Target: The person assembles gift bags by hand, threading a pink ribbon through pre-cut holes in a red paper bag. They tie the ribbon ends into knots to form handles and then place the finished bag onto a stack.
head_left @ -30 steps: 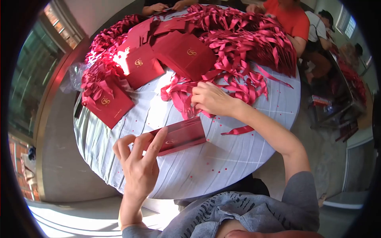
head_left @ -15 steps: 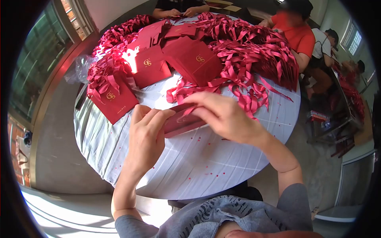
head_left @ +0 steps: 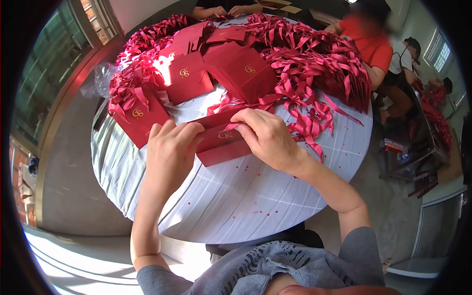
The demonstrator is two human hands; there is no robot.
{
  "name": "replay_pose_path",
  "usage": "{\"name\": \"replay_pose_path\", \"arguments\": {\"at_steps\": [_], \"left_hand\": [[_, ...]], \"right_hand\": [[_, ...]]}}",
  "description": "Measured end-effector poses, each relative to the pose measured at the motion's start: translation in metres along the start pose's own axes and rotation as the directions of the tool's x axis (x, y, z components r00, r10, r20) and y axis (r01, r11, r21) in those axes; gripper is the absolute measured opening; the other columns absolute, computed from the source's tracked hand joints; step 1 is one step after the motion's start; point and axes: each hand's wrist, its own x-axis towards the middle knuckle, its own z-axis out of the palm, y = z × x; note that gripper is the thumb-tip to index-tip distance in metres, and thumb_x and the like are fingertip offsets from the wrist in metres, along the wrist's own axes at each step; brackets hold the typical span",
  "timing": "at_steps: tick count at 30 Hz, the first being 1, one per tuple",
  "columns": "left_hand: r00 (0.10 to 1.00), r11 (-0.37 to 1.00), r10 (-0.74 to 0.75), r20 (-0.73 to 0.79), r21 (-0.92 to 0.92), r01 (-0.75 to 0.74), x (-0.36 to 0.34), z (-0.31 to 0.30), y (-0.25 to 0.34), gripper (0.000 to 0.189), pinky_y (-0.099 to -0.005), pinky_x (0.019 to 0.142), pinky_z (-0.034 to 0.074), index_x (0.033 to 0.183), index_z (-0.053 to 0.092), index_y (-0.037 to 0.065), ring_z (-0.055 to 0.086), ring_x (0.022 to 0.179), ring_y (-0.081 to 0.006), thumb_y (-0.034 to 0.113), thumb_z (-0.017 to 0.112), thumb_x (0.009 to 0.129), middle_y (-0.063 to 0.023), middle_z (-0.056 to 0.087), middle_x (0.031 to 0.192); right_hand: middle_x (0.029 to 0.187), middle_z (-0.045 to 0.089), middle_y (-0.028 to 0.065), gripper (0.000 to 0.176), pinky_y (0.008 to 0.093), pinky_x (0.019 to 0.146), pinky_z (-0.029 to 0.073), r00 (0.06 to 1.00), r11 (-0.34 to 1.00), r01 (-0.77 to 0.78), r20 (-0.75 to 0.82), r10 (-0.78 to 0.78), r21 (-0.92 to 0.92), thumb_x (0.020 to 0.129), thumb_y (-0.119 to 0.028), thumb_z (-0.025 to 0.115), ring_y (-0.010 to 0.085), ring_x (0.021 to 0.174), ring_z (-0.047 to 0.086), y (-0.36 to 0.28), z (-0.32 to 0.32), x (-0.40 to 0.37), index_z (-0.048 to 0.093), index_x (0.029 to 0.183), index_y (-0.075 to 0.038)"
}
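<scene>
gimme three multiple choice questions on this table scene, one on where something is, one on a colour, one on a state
1. Where is the red card that is in hand?
A) over the near half of the round table
B) on the floor
C) atop the ribbon heap

2. What colour is the logo on the stacked red cards?
A) blue
B) gold
C) white

3. How do the left hand and the right hand stand to the red card?
A) both hold it
B) only one touches it
C) both lie flat on the cloth

Answers:
1 A: the card sits between the hands above the cloth, nearer than the ribbon heap.
2 B: gold marks show on the red faces.
3 A: each hand has fingers closed on one end of it.
</scene>
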Motion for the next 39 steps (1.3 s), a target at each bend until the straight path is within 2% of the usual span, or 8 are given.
{"name": "replay_pose_path", "arguments": {"at_steps": [2, 7, 10, 12, 14, 16, 23, 39], "left_hand": [[0.990, 0.957, -0.119, 0.070, -0.258, 0.133, -0.001, -0.001, -0.003, 0.011, -0.0350, 0.059, 0.044, 0.090, 0.063, 0.005, 0.059, 0.066, -0.0291, 0.005, 0.063, 0.079, -0.0090, 0.063, 0.080], [0.979, 0.874, -0.170, 0.116, -0.442, 0.204, 0.005, 0.014, -0.020, 0.015, -0.0339, 0.059, 0.046, 0.094, 0.062, 0.000, 0.058, 0.061, -0.0264, -0.001, 0.060, 0.080, -0.0141, 0.063, 0.081], [0.872, 0.544, -0.345, 0.347, -0.683, 0.487, 0.004, 0.025, -0.022, 0.017, -0.0274, 0.048, 0.043, 0.099, 0.060, -0.006, 0.054, 0.052, -0.0127, -0.001, 0.059, 0.083, -0.0124, 0.065, 0.083], [0.839, 0.426, -0.342, 0.424, -0.726, 0.541, 0.003, 0.032, -0.022, 0.016, -0.0235, 0.045, 0.041, 0.099, 0.060, -0.007, 0.053, 0.049, -0.0101, -0.002, 0.057, 0.084, -0.0104, 0.065, 0.081], [0.835, 0.409, -0.338, 0.435, -0.731, 0.546, -0.001, 0.036, -0.023, 0.015, -0.0226, 0.045, 0.041, 0.099, 0.060, -0.006, 0.055, 0.051, -0.0093, -0.001, 0.056, 0.085, -0.0083, 0.064, 0.077], [0.802, 0.286, -0.304, 0.514, -0.754, 0.591, -0.005, 0.040, -0.026, 0.015, -0.0222, 0.045, 0.041, 0.099, 0.061, -0.005, 0.057, 0.053, -0.0090, 0.001, 0.055, 0.087, -0.0070, 0.063, 0.075], [0.779, 0.184, -0.257, 0.572, -0.762, 0.621, -0.008, 0.043, -0.027, 0.017, -0.0221, 0.045, 0.043, 0.101, 0.061, -0.006, 0.058, 0.052, -0.0096, 0.004, 0.054, 0.089, -0.0067, 0.062, 0.073], [0.818, 0.237, -0.306, 0.488, -0.793, 0.562, -0.010, 0.036, -0.010, 0.017, -0.0210, 0.044, 0.041, 0.101, 0.060, -0.006, 0.057, 0.050, -0.0087, 0.003, 0.056, 0.088, -0.0059, 0.063, 0.076]], "right_hand": [[0.083, 0.063, 0.0133, 0.013, 0.0365, 0.065, 0.050, 1.000, 1.000, -0.007, -0.012, 0.007, 0.013, 0.080, 0.003, 0.060, 0.0304, 0.076, 0.064, 0.000, -0.001, 0.001, 0.056, 0.092, -0.001], [0.090, 0.064, 0.0149, 0.021, 0.0360, 0.068, 0.051, 0.996, 0.987, 0.005, -0.088, 0.010, 0.163, 0.081, 0.001, 0.061, 0.0299, 0.080, 0.064, -0.006, -0.008, 0.008, 0.059, 0.103, 0.000], [0.086, 0.064, 0.0128, 0.017, 0.0330, 0.063, 0.051, 0.998, 0.985, -0.035, -0.044, 0.043, 0.167, 0.082, 0.002, 0.061, 0.0266, 0.074, 0.063, -0.014, -0.015, 0.008, 0.061, 0.098, 0.000], [0.083, 0.064, 0.0120, 0.011, 0.0320, 0.061, 0.050, 0.996, 0.965, -0.091, 0.000, 0.094, 0.248, 0.083, 0.000, 0.062, 0.0246, 0.072, 0.063, -0.014, -0.008, 0.005, 0.061, 0.094, 0.000], [0.084, 0.065, 0.0105, 0.013, 0.0263, 0.066, 0.051, 0.983, 0.961, -0.180, 0.068, 0.170, 0.212, 0.085, -0.001, 0.061, 0.0168, 0.074, 0.064, -0.014, -0.005, -0.001, 0.062, 0.098, 0.002], [0.082, 0.065, 0.0105, 0.011, 0.0258, 0.063, 0.051, 0.925, 0.879, -0.380, 0.127, 0.358, 0.288, 0.085, -0.001, 0.061, 0.0157, 0.071, 0.065, -0.014, 0.001, -0.005, 0.062, 0.095, 0.002], [0.076, 0.063, 0.0091, 0.012, 0.0259, 0.056, 0.048, 0.983, 0.979, -0.179, 0.052, 0.174, 0.100, 0.078, -0.001, 0.068, 0.0157, 0.063, 0.062, -0.016, 0.009, -0.007, 0.062, 0.088, 0.000], [0.065, 0.058, 0.0093, 0.015, 0.0288, 0.048, 0.047, 0.989, 0.991, -0.134, -0.054, 0.134, -0.003, 0.073, 0.002, 0.069, 0.0206, 0.054, 0.060, -0.028, 0.017, -0.013, 0.055, 0.076, -0.001]]}}
